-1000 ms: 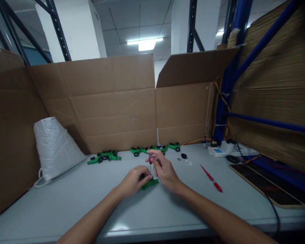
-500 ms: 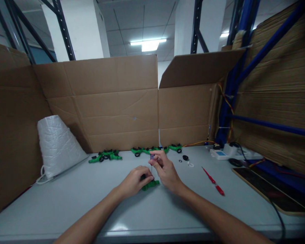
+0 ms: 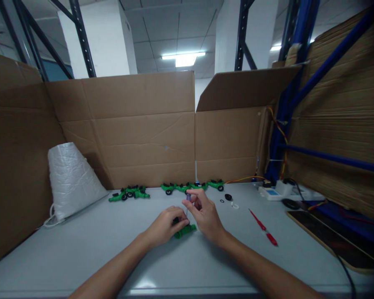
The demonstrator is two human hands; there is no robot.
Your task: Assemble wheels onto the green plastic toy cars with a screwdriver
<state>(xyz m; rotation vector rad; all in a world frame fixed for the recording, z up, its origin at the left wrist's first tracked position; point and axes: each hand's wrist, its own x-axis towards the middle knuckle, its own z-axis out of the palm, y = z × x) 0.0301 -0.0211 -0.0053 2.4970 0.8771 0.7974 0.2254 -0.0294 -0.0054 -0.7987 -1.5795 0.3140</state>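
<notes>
Left hand [image 3: 166,224] closed around green plastic part [image 3: 185,231], pressing it to the grey table [image 3: 81,249] near centre. Right hand [image 3: 205,214] pinches small screwdriver [image 3: 188,198] upright over the part, fingertips closed. Red screwdriver [image 3: 263,227] lies to the right, apart.

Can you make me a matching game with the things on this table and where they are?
Things:
1. white bag
2. red screwdriver
3. green part
4. green parts row

Places:
A. under the left hand
B. far left of the table
C. right of the right hand
D. along the cardboard wall

Pairs: 1-B, 2-C, 3-A, 4-D
</notes>
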